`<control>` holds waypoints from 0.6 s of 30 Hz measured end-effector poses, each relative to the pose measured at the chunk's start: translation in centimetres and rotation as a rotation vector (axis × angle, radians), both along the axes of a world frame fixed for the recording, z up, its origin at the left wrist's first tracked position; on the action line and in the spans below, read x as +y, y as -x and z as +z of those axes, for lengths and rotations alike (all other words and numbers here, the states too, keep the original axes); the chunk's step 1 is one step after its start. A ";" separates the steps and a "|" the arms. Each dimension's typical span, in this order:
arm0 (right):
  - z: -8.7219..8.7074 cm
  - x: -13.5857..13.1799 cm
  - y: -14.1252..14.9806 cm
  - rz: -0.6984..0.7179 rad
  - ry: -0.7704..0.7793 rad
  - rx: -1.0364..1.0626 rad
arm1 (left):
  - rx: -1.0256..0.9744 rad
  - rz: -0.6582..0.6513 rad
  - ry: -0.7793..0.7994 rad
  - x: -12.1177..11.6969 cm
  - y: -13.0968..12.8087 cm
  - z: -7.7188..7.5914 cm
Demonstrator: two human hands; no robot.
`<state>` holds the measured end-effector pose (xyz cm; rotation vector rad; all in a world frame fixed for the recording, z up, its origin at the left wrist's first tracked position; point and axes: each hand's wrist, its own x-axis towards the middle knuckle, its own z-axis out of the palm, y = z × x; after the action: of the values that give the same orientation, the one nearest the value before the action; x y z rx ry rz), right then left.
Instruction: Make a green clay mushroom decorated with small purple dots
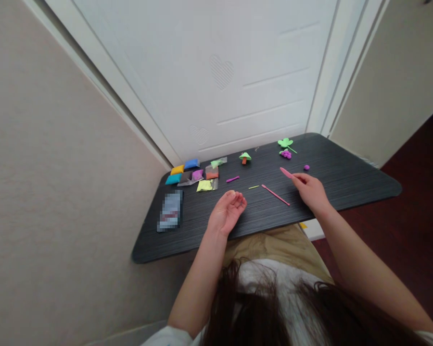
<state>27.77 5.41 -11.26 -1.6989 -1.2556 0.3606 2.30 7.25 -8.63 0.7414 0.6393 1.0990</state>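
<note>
My right hand point(310, 188) rests on the dark table point(346, 178) with its fingers pinched round a pink modelling tool point(286, 172) that points up and left. My left hand point(228, 209) lies palm up near the table's front edge, fingers loosely curled, with nothing in it. Between the hands lie a thin pink stick point(275, 194) and a short yellow-green stick point(253, 187). A small purple clay ball point(306, 167) sits just beyond my right hand.
Several coloured clay packets point(193, 174) lie at the back left, with a purple tool point(233, 179) beside them. A clay mushroom point(244, 156), a green clay leaf point(285, 142) and purple clay grapes point(286, 154) stand near the white door. A blurred card point(170, 210) lies front left.
</note>
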 end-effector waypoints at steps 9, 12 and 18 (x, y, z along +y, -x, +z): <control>-0.5 0.1 -0.1 -0.036 0.017 -0.024 | -0.203 0.035 0.111 -0.5 1.5 -0.3; -0.5 0.0 -0.1 -0.045 0.022 -0.023 | -0.209 0.072 0.118 -0.3 2.3 -0.6; -0.5 0.1 -0.2 -0.057 0.018 -0.016 | -0.202 0.164 0.114 0.2 4.4 -1.0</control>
<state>27.93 5.48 -11.77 -1.7528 -1.2165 0.3257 -2.05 7.42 -9.60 0.4783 0.5926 1.2593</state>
